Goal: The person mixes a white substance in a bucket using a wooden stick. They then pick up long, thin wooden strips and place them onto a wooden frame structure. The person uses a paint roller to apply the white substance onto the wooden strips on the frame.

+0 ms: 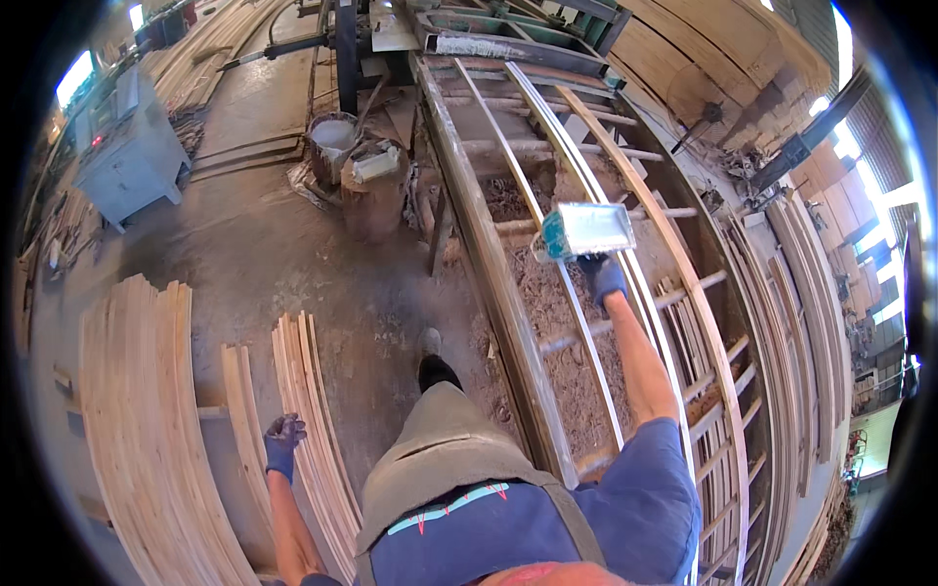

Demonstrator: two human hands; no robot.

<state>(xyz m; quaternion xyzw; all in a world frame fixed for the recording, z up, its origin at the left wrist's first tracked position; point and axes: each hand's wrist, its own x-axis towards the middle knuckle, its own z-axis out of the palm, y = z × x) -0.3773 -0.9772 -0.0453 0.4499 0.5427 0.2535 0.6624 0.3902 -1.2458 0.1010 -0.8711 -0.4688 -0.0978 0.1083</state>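
My right hand (603,276), in a dark blue glove, reaches forward over a long metal roller frame. It is closed on the near side of a rectangular container (596,229) with a bright white top and a teal, smeared end. Whether the white is liquid or a surface I cannot make out. Beneath the container run a thin pale wood strip (591,332) and a white-edged strip (562,127), both lying lengthwise on the frame. Down at my left side, my gloved left hand (283,437) hangs with fingers curled, holding nothing visible, above stacked narrow boards (311,391).
A wide stack of boards (147,410) lies at left. Ahead stand a white-crusted bucket (334,135) and a stump-like stand (373,200). A grey cabinet (134,156) is far left. The frame's steel rail (489,249) runs close along my right leg; more timber (811,322) lies beyond.
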